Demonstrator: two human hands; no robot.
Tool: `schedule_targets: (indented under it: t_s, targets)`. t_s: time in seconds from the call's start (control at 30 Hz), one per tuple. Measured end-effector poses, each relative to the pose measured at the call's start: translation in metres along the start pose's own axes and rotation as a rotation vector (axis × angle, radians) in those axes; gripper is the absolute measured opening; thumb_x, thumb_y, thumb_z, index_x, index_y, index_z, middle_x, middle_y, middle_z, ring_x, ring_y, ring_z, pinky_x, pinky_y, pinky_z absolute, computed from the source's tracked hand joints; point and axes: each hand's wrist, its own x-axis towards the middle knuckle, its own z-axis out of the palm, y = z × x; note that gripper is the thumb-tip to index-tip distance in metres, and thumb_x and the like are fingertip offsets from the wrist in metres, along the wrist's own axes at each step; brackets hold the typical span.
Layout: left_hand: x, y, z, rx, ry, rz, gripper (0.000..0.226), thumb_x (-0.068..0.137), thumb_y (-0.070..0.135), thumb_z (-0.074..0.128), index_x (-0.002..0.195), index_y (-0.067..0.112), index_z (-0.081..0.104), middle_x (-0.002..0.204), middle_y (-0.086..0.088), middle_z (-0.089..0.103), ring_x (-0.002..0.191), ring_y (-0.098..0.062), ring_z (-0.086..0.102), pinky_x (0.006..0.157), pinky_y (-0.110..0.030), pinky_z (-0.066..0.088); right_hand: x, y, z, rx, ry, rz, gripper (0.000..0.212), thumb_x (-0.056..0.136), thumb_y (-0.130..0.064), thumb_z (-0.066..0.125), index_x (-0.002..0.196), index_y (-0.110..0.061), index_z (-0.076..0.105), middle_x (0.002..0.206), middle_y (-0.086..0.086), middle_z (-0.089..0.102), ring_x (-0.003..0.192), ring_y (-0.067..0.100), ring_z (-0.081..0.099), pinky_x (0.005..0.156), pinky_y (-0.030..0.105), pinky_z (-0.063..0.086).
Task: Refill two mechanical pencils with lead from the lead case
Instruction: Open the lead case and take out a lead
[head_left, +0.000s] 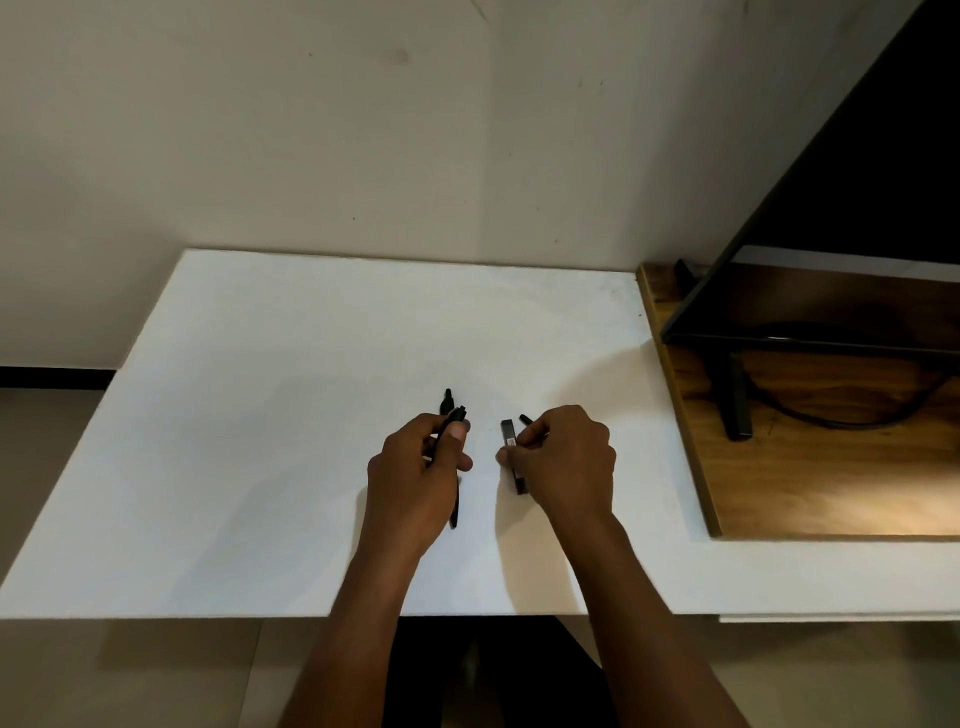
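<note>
Lead case (511, 457), label unreadable

The table top (260, 441) filling the middle of the frame was plain white. The pencils (455, 499) at centre were black, and the lead case (511, 457) just right of them was dark grey to black with a small pale label. At right, the wooden surface (831, 467) showed a warm brown grain, lit yellowish toward the lower right. The monitor (857, 208) in the upper right was black, as was its cable (831, 421). The wall (363, 130) across the top was off-white with a few dark specks.
</note>
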Motion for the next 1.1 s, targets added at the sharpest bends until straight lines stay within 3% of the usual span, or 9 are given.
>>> schedule_targets:
  t_s: [0.1,0.2,0.3,0.37,0.47,0.67,0.87,1.0,1.1]
  targets:
    - [0.0,0.0,0.0,0.024,0.006,-0.006,0.018,0.094,0.04,0.058,0.094,0.026,0.069,0.071,0.006,0.072,0.058,0.002,0.061,0.06,-0.024,0.047,0.001,-0.002,-0.003,0.01,-0.028,0.039,0.017,0.073,-0.022,0.083,0.086,-0.014,0.075,0.092,0.005,0.073,0.086,0.024,0.068,0.057,0.023,0.037]
    - [0.0,0.0,-0.002,0.037,0.002,-0.013,0.017,0.092,0.04,0.061,0.092,0.026,0.069,0.074,0.005,0.073,0.069,-0.009,0.064,0.062,-0.023,0.046,0.002,-0.004,-0.006,0.018,-0.067,0.06,0.011,0.071,-0.016,0.081,0.08,-0.011,0.077,0.082,0.006,0.075,0.079,0.023,0.069,0.049,0.02,0.036]
    - [0.0,0.001,-0.002,0.04,-0.002,-0.018,0.015,0.091,0.036,0.063,0.095,0.023,0.07,0.079,0.002,0.074,0.078,-0.018,0.067,0.063,-0.023,0.046,0.003,-0.006,-0.006,0.051,-0.1,0.114,0.016,0.068,-0.011,0.078,0.083,-0.005,0.076,0.082,0.01,0.075,0.079,0.025,0.071,0.063,0.027,0.056]
    - [-0.001,0.001,-0.001,0.048,-0.003,-0.012,0.014,0.091,0.035,0.064,0.096,0.024,0.07,0.08,0.002,0.074,0.079,-0.017,0.068,0.06,-0.018,0.046,0.004,-0.006,-0.005,0.06,-0.117,0.148,0.025,0.068,-0.013,0.077,0.091,-0.003,0.073,0.089,0.013,0.074,0.083,0.028,0.072,0.075,0.034,0.06]
    - [-0.001,0.0,0.0,0.033,-0.013,-0.012,0.013,0.091,0.032,0.064,0.098,0.025,0.071,0.081,0.004,0.074,0.079,-0.016,0.069,0.056,-0.015,0.047,0.005,-0.005,-0.005,0.061,-0.164,0.171,0.033,0.068,-0.017,0.078,0.097,-0.003,0.071,0.095,0.014,0.073,0.087,0.03,0.072,0.073,0.032,0.059]
    - [0.001,-0.003,-0.001,0.034,-0.009,-0.006,0.013,0.091,0.029,0.065,0.1,0.023,0.072,0.081,0.007,0.074,0.084,-0.016,0.07,0.076,-0.033,0.055,0.005,-0.005,-0.006,-0.016,-0.239,0.176,0.05,0.062,-0.024,0.087,0.102,0.0,0.067,0.1,0.016,0.071,0.092,0.034,0.071,0.07,0.032,0.055]
    - [0.001,-0.003,-0.002,0.053,0.007,-0.001,0.013,0.09,0.03,0.065,0.098,0.024,0.073,0.079,0.008,0.074,0.082,-0.012,0.069,0.07,-0.027,0.052,0.002,-0.006,-0.007,-0.049,-0.221,0.07,0.038,0.072,-0.027,0.082,0.096,0.0,0.07,0.093,0.016,0.073,0.086,0.031,0.072,0.062,0.03,0.049]
    - [0.002,-0.002,-0.003,0.057,0.03,-0.007,0.004,0.088,0.035,0.067,0.086,0.034,0.07,0.083,0.011,0.071,0.081,-0.004,0.063,0.063,-0.018,0.043,0.003,-0.008,-0.014,0.301,-0.192,-0.051,0.021,0.071,-0.017,0.087,0.075,-0.001,0.074,0.071,0.015,0.075,0.062,0.02,0.068,0.058,0.034,0.056]
    - [0.002,0.0,-0.004,-0.047,0.025,-0.033,0.003,0.086,0.035,0.07,0.086,0.037,0.072,0.087,0.013,0.072,0.088,-0.005,0.064,0.07,-0.023,0.048,0.003,-0.011,-0.016,0.651,-0.29,-0.049,0.026,0.073,-0.008,0.087,0.093,-0.004,0.071,0.071,0.012,0.072,0.064,0.022,0.07,0.062,0.029,0.058]
